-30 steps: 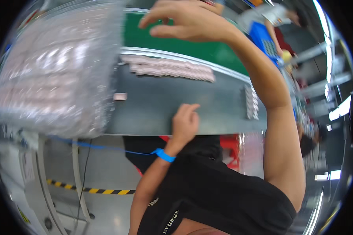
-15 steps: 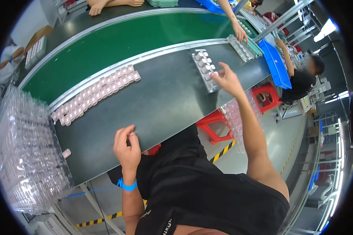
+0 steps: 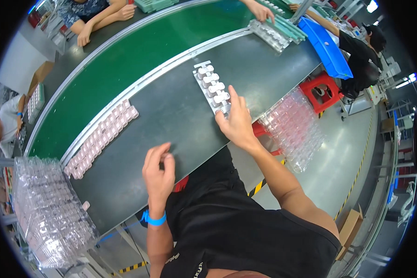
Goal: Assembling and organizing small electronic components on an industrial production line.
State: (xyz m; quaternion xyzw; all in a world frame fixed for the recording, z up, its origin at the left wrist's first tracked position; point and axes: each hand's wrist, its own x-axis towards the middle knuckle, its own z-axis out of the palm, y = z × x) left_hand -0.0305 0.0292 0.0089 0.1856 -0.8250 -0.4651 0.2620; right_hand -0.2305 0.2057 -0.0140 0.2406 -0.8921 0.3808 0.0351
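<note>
A clear tray (image 3: pixel 202 83) with several small white, rounded parts (image 3: pixel 213 87) in a line lies on the dark worktop. My right hand (image 3: pixel 239 121) is at the tray's near end. Its index finger points forward beside the nearest white part, and its thumb is by the tray's end corner. Thumb and index are apart; whether they touch the tray, I cannot tell. My left hand (image 3: pixel 158 175), with a blue wristband (image 3: pixel 154 218), hovers over the worktop's near edge. Its fingers are loosely bent, the thumb is apart from them, and it holds nothing.
Pale pink parts (image 3: pixel 102 137) stand in rows along the green conveyor (image 3: pixel 139 51). Stacked clear trays (image 3: pixel 51 208) rise at the left; more clear trays (image 3: pixel 294 125) are at the right by a red stool (image 3: pixel 320 92). A co-worker's hand (image 3: pixel 260 11) is near another clear tray (image 3: pixel 269 36).
The whole view has shifted, so most things sit further left. My right hand has moved from beside the white parts to the tray's near end, its index finger straighter. The left hand stays similar.
</note>
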